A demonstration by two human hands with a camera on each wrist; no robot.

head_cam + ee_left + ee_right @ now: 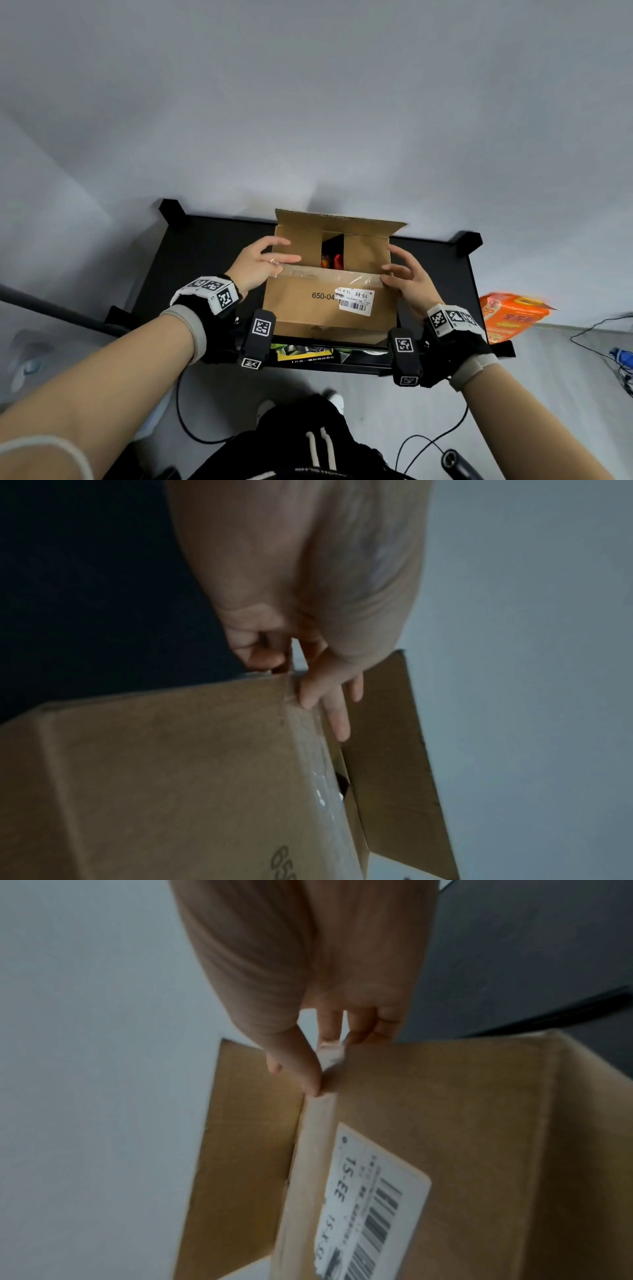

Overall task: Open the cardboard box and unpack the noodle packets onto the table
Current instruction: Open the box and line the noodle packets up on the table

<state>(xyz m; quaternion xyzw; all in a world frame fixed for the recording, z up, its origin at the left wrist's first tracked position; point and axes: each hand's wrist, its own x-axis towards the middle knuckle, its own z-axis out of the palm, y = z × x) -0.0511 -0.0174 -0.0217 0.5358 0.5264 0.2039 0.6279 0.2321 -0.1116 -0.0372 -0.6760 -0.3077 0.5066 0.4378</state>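
Room: grey wall and grey floor around a small black tabletop (191, 260).
Cardboard box: your cardboard box (329, 308) stands on the tabletop, directly in front of you. Far flap (339, 222) raised upright; two inner flaps folded in with a gap between them.
Near flap: the near flap (308, 298) lies over the top, with clear tape along its free edge and a white barcode label (356, 299) beside the print "650-04".
Noodle packets: red and orange shows through the gap (330, 262); too little visible to tell what it is.
Left hand: your left hand (255, 263) sits at the left end of the near flap's edge, fingers lightly bent, tips touching the taped edge.
Right hand: your right hand (406, 279) pinches the right corner of that edge between thumb and fingers.
Hands: well apart, one at each end of the flap.
Aside: orange packet (510, 315) lies off the tabletop's right end.
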